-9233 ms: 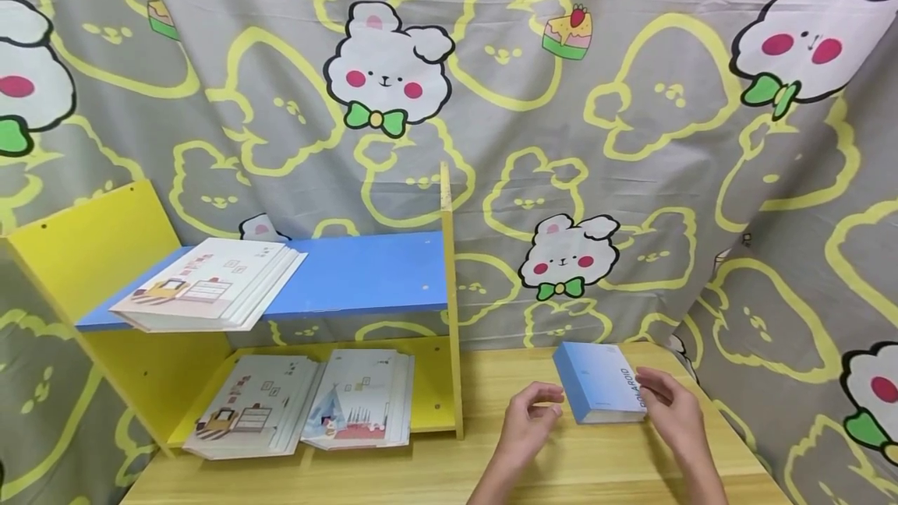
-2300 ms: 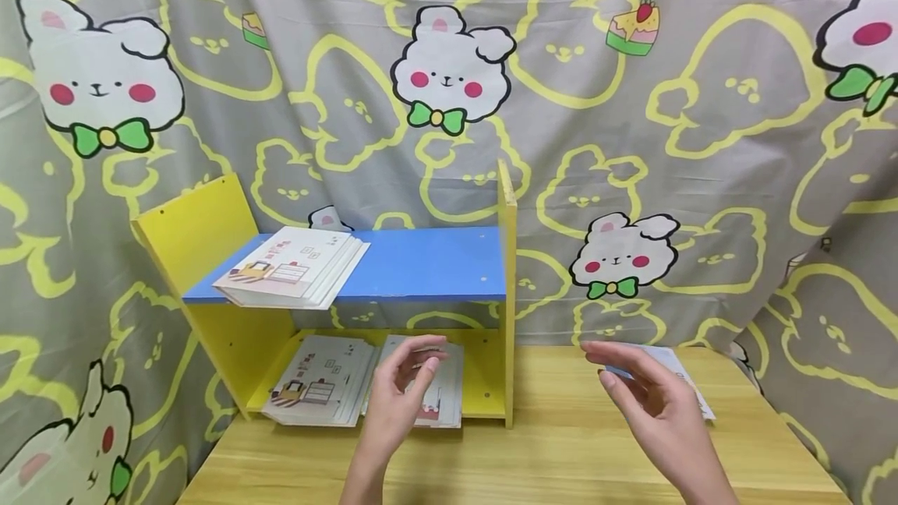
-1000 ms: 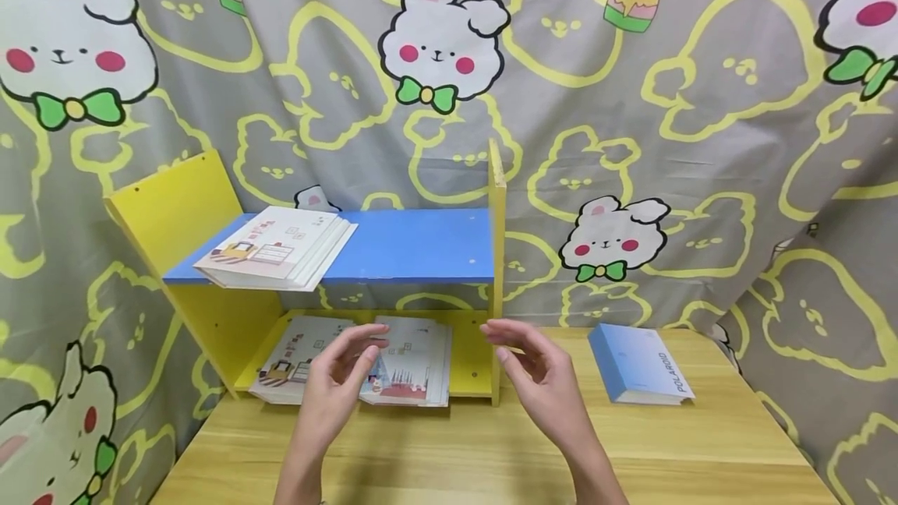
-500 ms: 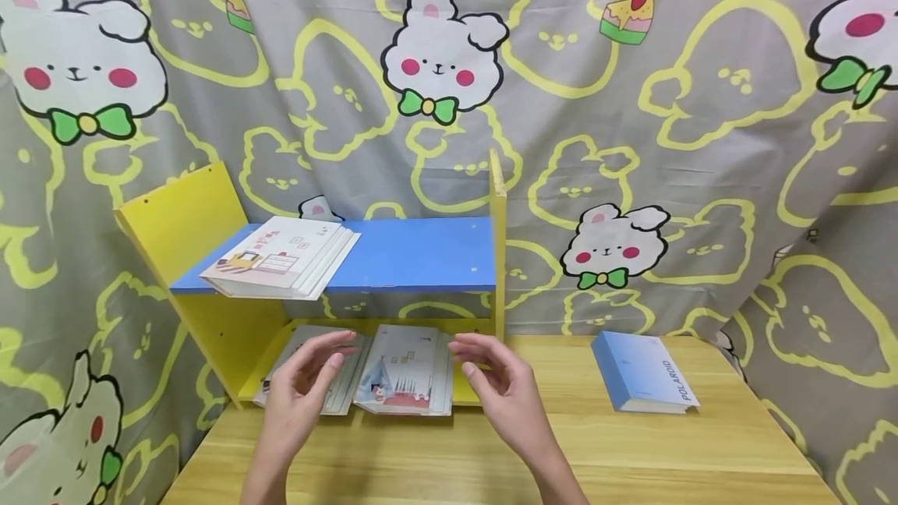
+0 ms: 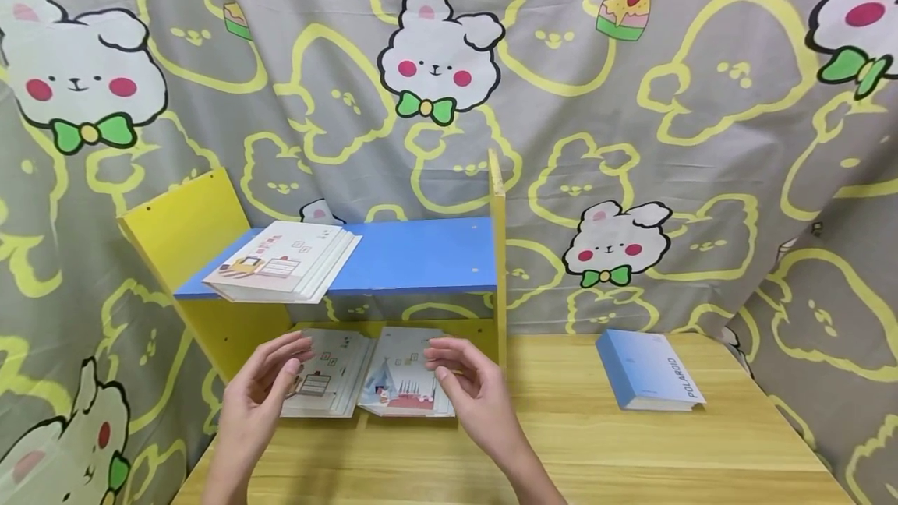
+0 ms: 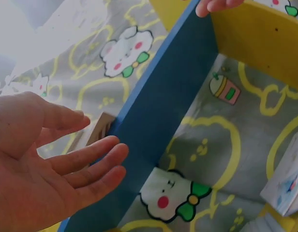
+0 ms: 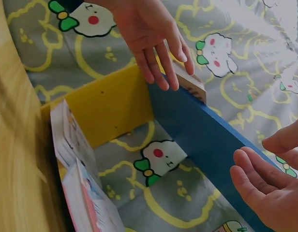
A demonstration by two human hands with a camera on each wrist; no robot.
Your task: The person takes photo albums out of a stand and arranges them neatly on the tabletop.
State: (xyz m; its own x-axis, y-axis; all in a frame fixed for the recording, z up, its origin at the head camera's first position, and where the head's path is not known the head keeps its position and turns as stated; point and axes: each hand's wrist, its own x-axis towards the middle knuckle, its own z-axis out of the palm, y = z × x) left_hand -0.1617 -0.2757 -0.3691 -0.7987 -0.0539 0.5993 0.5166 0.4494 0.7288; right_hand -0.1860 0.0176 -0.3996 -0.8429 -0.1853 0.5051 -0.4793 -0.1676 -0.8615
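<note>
My left hand [image 5: 256, 392] hovers with loosely bent fingers, overlapping the left white illustrated book [image 5: 326, 376] on the lower shelf. My right hand [image 5: 477, 396] is held likewise at the right edge of the second white book [image 5: 407, 380], which has a tent on its cover. Both hands hold nothing. On the upper blue shelf [image 5: 421, 256], another white book [image 5: 288, 259] lies flat, its front jutting past the shelf edge. In the left wrist view the left palm [image 6: 47, 174] faces the blue board; the right wrist view shows both hands [image 7: 272, 179] apart from each other.
A blue book marked POLAROID [image 5: 652, 372] lies on the wooden table [image 5: 631, 458], right of the shelf unit. The unit's yellow right side panel [image 5: 499, 256] rises above the blue shelf. A patterned grey curtain [image 5: 547, 123] hangs behind and around.
Both hands have moved left from around the blue POLAROID book to the front of the lower shelf, drifting farther left in the last second. The books on the shelves stay put.
</note>
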